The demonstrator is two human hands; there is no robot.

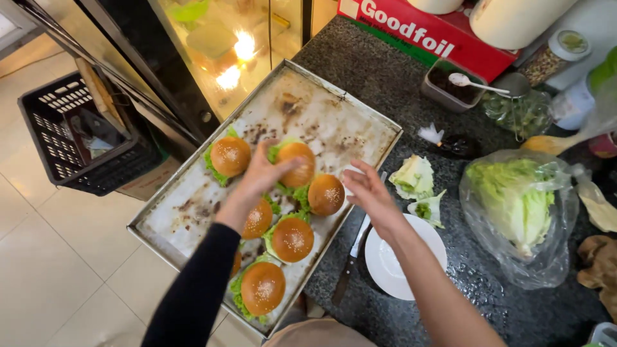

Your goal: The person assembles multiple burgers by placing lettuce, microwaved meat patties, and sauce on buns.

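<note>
Both hands work over the tray (360, 106). Left hand (263, 170) grips a bun (297, 164) to seat it; right hand (366, 193) hovers open, empty, near the surface edge.

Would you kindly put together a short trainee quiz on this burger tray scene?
1. True or false: the left hand grips a burger on the metal tray.
2. What lies partly under the white plate? A) spoon B) knife C) fork
3. What does the clear plastic bag beside the plate hold?

Key:
1. True.
2. B, the knife.
3. Lettuce. The right hand hovers open, holding nothing.
</note>
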